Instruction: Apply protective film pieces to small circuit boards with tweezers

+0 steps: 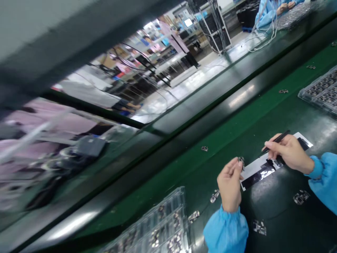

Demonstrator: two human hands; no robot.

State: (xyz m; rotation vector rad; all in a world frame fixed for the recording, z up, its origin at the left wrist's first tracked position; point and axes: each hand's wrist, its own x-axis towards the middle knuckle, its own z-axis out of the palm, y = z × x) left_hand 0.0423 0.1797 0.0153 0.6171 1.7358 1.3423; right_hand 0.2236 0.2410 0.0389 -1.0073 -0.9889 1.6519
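Between the thumb and fingers of my left hand (230,181) is a small circuit board (241,161), held just above the left end of a white strip. My right hand (289,151) grips a pair of black tweezers (276,142), their tip pointing down and left over the strip. That white backing sheet (255,168) lies slanted on the dark green work surface, with black and shiny stickers (260,175) along its lower side. Part of the sheet is hidden under my right hand. Several loose boards lie around my hands, among them one board (260,227) below and another (301,197) near my right sleeve.
A clear plastic tray (184,211) with boards stands at lower left, another tray (302,93) at the right edge. More boards lie along the green belt (168,177). Across the metal rail (189,102), a co-worker's blue sleeve (264,15) and hands show at the top right.
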